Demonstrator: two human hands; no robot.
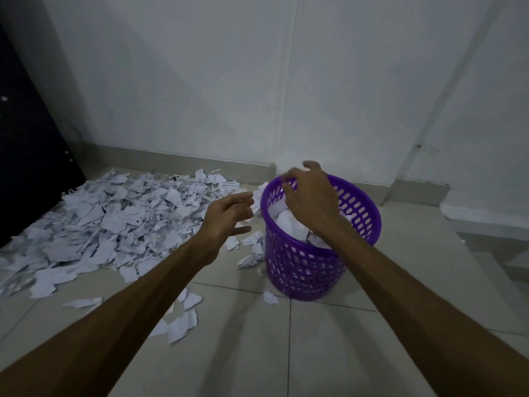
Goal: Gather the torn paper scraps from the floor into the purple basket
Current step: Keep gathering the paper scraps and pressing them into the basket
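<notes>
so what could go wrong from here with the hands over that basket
1. The right hand hangs over the purple basket, which already holds paper near its rim; more scraps may spill over the edge, as a few already lie at its base.
2. The basket looks light, so a knock from the left hand beside it could tip it.
3. The big pile of scraps spreads against the dark furniture, so pieces there are easy to miss.

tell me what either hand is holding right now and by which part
Nothing, as far as shows. The left hand is open beside the purple basket; the right hand hangs over its paper scraps, fingers loosely curled, gripping nothing visible.
</notes>
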